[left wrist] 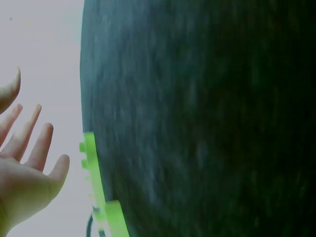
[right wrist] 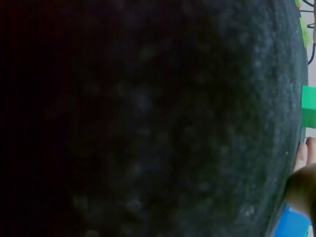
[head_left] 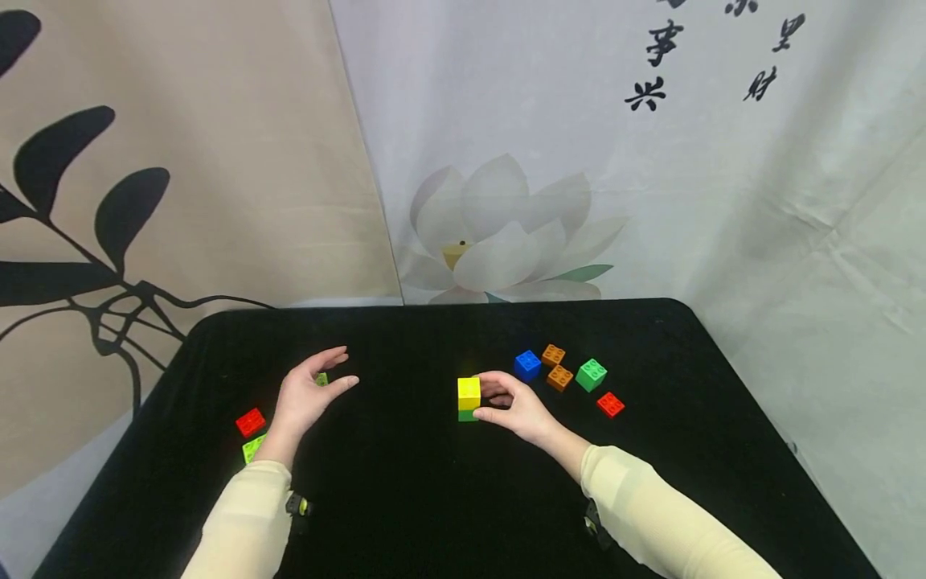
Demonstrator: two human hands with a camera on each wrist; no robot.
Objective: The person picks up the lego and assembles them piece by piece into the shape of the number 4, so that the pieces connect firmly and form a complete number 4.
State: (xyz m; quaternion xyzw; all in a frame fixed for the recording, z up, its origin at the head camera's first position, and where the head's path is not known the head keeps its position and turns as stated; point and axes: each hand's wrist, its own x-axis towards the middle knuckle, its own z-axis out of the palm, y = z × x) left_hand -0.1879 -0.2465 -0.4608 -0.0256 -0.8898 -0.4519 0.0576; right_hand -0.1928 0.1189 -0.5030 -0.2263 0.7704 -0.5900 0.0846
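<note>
Black-covered table with rounded far corners, standing before hanging fabric. A beige panel, left, bears a dark leafy branch; a slanting edge divides it from the pale grey-white panel, which shows a white lotus and, above it to the right, black Chinese characters. Soft folds and creases shade the right side.

yellow block seemingly flush atop green block

The left hand partly hides a lime brick and, at its wrist, a second lime brick, while the right wrist view's edges crop the green brick and blue brick.
</note>
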